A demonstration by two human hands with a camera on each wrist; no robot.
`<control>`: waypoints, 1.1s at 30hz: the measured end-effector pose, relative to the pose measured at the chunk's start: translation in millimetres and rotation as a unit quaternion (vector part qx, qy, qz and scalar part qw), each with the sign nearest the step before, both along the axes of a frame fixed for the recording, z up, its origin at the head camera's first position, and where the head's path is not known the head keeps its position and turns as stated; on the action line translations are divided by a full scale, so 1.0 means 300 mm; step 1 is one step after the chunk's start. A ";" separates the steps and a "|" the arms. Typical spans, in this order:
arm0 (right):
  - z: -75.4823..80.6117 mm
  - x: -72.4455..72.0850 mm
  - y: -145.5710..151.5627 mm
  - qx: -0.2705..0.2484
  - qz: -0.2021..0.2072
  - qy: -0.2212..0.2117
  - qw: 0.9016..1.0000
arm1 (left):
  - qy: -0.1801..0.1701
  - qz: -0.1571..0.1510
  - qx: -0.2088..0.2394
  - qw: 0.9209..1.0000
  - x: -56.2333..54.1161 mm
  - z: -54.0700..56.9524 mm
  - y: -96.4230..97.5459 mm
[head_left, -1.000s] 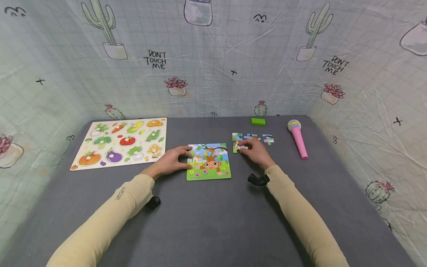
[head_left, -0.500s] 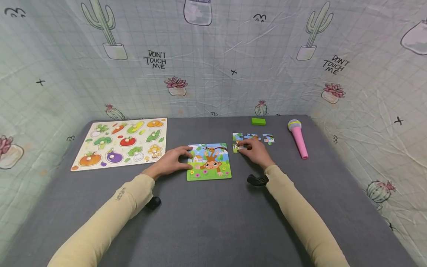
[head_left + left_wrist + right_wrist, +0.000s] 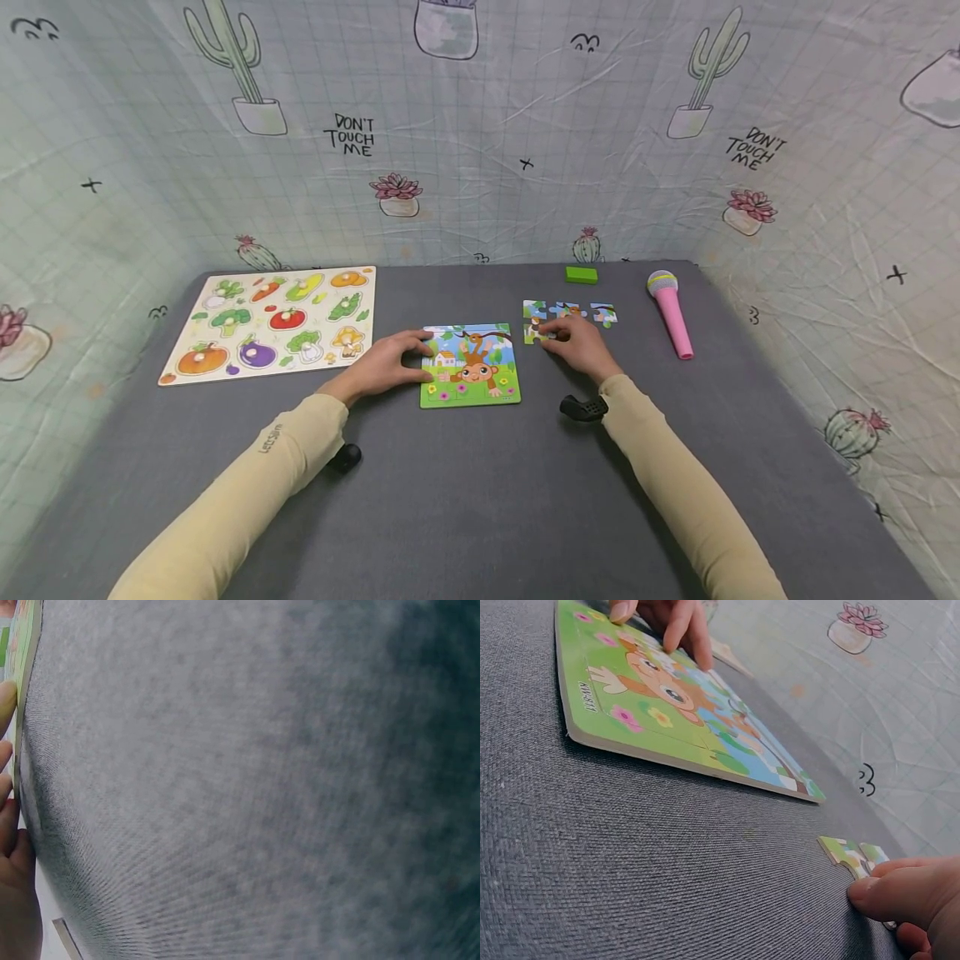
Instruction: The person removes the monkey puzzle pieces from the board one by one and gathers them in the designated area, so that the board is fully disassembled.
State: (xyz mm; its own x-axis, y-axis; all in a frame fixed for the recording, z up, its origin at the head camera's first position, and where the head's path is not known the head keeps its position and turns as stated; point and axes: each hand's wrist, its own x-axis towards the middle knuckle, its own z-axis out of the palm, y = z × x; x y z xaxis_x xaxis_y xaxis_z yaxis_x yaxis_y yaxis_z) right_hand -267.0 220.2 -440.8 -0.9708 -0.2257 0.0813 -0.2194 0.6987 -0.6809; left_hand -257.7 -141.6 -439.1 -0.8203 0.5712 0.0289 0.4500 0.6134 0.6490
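A square puzzle board (image 3: 474, 392) with an upside-down monkey lies flat in the middle of the table. At its left edge, my left hand (image 3: 381, 363) rests with thumb and fingers spread, fingertips (image 3: 673, 641) touching the printed face. Right of the board, several loose jigsaw pieces (image 3: 534, 309) lie in a cluster. Over these, my right hand (image 3: 583, 345) has thumb and fingers bent, seeming to pinch a piece at the lower edge, mostly hidden by the fingers. One piece (image 3: 603, 312) lies apart at the cluster's right. The left wrist view shows mostly cloth and the board's edge (image 3: 30, 652).
A vegetable peg board (image 3: 258, 298) lies at the back left. Behind the pieces is a green block (image 3: 581, 275), and a pink toy microphone (image 3: 672, 321) lies at the right. Patterned fabric walls (image 3: 465, 117) enclose the back and sides of the grey table (image 3: 465, 500).
My right hand has shifted very slightly right at the jigsaw pieces, uncovering a little more of the left ones. My left hand and the board have stayed put.
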 end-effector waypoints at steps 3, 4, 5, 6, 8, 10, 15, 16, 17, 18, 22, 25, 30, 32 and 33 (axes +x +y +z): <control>0.001 -0.002 0.000 0.002 -0.001 -0.005 1.000 | -0.001 0.000 -0.001 1.000 -0.002 -0.001 -0.001; 0.001 -0.003 0.000 0.004 0.000 -0.006 1.000 | -0.002 -0.001 -0.001 1.000 -0.002 -0.001 -0.001; 0.002 -0.004 0.000 0.005 0.001 -0.006 1.000 | -0.002 -0.001 -0.001 1.000 -0.002 -0.001 -0.001; 0.002 -0.004 0.000 0.007 0.002 -0.007 1.000 | -0.003 0.000 -0.001 1.000 -0.003 -0.001 -0.001; 0.002 -0.005 0.000 0.007 0.003 -0.008 1.000 | -0.004 0.000 -0.001 1.000 -0.003 0.001 -0.001; 0.003 -0.005 -0.001 0.005 0.001 -0.008 1.000 | -0.003 -0.001 -0.002 1.000 -0.003 0.003 0.000; 0.019 0.000 -0.029 -0.008 0.002 -0.002 1.000 | -0.005 -0.004 -0.005 1.000 -0.003 0.006 0.004; 0.026 0.002 -0.041 -0.012 0.003 -0.005 1.000 | -0.005 -0.004 -0.005 1.000 -0.003 0.006 0.004; 0.036 0.006 -0.055 -0.015 0.006 -0.011 1.000 | -0.006 -0.005 -0.005 1.000 -0.003 0.007 0.005; 0.046 0.011 -0.072 -0.022 0.010 -0.021 0.999 | -0.006 -0.005 -0.006 1.000 -0.003 0.007 0.006; 0.085 0.035 -0.148 -0.044 0.035 -0.070 0.996 | -0.005 -0.006 -0.004 1.000 -0.002 0.007 0.008; 0.101 0.052 -0.204 -0.052 0.068 -0.090 0.992 | -0.004 -0.005 -0.004 1.000 -0.002 0.008 0.010; 0.098 0.074 -0.274 -0.073 0.113 -0.113 0.984 | -0.003 -0.002 -0.001 1.000 0.003 0.011 0.008; 0.084 0.079 -0.294 -0.079 0.119 -0.122 0.982 | -0.003 -0.001 0.003 1.000 0.006 0.012 0.007; 0.075 0.079 -0.302 -0.079 0.120 -0.125 0.982 | -0.004 -0.001 0.005 1.000 0.007 0.012 0.006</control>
State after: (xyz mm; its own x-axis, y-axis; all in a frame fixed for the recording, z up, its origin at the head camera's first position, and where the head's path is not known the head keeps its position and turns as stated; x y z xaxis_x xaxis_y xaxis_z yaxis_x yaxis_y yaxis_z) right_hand -243.2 129.7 -418.4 -0.8849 -0.4549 -0.1000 -0.1774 0.5277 -0.8307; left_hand -255.6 -139.6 -435.6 -0.8198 0.5719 0.0290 0.4462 0.6062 0.6584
